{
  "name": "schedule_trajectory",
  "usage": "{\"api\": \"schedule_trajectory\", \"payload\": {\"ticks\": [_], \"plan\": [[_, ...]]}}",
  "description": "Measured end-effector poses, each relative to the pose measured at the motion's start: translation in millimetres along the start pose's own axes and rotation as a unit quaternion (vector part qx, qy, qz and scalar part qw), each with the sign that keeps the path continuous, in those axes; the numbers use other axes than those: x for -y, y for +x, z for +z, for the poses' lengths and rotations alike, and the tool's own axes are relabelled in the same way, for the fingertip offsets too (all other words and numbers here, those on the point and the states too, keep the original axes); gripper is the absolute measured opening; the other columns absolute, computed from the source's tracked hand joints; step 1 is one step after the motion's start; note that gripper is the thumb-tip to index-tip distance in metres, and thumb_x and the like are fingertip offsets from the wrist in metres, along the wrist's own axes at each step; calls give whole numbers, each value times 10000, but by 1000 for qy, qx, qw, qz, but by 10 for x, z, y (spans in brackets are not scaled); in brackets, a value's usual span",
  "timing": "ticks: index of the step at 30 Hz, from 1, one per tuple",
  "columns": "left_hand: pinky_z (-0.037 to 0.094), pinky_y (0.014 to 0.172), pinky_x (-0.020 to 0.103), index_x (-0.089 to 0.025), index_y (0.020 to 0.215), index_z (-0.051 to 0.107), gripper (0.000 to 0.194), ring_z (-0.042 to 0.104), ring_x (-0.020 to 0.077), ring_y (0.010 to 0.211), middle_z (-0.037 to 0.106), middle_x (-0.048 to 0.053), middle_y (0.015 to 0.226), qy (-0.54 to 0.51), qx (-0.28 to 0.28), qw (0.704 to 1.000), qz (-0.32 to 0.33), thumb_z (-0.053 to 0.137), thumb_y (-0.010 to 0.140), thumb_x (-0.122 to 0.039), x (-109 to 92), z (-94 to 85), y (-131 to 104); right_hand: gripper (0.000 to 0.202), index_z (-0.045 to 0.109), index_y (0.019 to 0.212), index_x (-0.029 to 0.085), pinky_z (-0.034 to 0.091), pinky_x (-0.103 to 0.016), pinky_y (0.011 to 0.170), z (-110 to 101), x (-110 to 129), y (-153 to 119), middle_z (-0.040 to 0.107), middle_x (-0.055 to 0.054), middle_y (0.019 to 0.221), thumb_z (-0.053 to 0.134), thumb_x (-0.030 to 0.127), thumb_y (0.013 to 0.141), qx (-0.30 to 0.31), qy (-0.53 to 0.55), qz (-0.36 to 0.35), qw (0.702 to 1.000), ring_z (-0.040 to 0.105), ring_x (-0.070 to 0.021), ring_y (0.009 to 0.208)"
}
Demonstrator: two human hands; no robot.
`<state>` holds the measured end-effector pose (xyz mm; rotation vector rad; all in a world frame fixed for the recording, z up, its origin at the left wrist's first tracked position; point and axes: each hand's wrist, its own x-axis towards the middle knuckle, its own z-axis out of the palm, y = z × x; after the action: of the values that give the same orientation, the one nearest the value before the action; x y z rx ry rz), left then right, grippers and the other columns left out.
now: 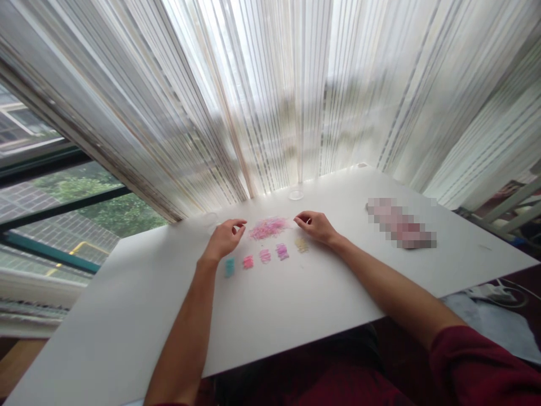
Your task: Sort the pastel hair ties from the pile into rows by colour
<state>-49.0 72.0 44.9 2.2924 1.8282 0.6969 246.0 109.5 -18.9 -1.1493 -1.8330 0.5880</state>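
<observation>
Ideally, go lightly: the loose pile (pixel 269 228) of fine, mostly pink pieces lies on the counter (pixel 169 316) between the left hand (pixel 224 239) and the right hand (pixel 315 227). Both hands are curled, thumbs near forefingers; whether either pinches a piece, I cannot tell. Bits this small probably call for a fingertip pinch. Lifted wrists would spare the yellow group (pixel 301 245) just bodyward of the right hand and the blue group (pixel 229 267) just bodyward of the left.

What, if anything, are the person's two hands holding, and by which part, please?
It cannot be told: the left hand and right hand flank the pink pile; anything they may hold is too small to make out.
</observation>
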Motion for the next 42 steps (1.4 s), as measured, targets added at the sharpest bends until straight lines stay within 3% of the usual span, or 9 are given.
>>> {"api": "schedule_trajectory", "payload": {"ticks": [3, 6, 18, 23, 38, 42], "plan": [[513, 739, 242, -202, 1102, 699, 331, 660, 160, 768, 736, 48, 1013, 37, 111, 993, -14, 568, 799, -225, 151, -2, 189, 194, 717, 800, 170, 490, -252, 628, 20, -13, -1, 719, -25, 732, 582, 305, 829, -3, 3, -9, 1000, 599, -129, 609], [515, 716, 230, -199, 1065, 719, 331, 676, 172, 765, 747, 57, 980, 66, 149, 986, -33, 587, 761, -198, 209, 77, 298, 199, 718, 796, 173, 486, -250, 623, 35, -25, -6, 716, -22, 724, 579, 311, 831, -5, 6, -18, 1000, 596, -129, 606], [481, 707, 288, -212, 850, 740, 173, 660, 234, 830, 742, 81, 905, 110, 131, 984, -52, 610, 784, -305, 112, 223, 406, 184, 717, 798, 169, 470, -247, 650, 10, 40, -10, 700, -18, 713, 583, 292, 824, 18, 8, 4, 1000, 597, -130, 635], [486, 690, 250, -212, 862, 733, 176, 665, 192, 779, 751, 59, 907, 97, 122, 987, -42, 590, 811, -301, 108, 195, 360, 198, 718, 793, 165, 462, -238, 626, 13, 28, -7, 692, -12, 689, 578, 301, 826, 19, 9, -6, 1000, 580, -122, 607], [514, 730, 262, -212, 902, 742, 201, 686, 195, 825, 759, 43, 927, 44, 69, 996, -39, 615, 827, -348, 64, 140, 287, 194, 722, 806, 170, 458, -241, 648, 10, 48, -13, 704, -18, 725, 577, 296, 830, 25, 0, 11, 1000, 591, -129, 635], [513, 665, 239, -217, 900, 737, 191, 697, 165, 718, 764, 26, 885, 10, 63, 996, -62, 664, 796, -359, 75, 169, 279, 206, 722, 806, 166, 455, -242, 637, 19, 16, -7, 700, -20, 716, 574, 307, 831, 23, -4, 9, 1000, 588, -129, 627]]}}
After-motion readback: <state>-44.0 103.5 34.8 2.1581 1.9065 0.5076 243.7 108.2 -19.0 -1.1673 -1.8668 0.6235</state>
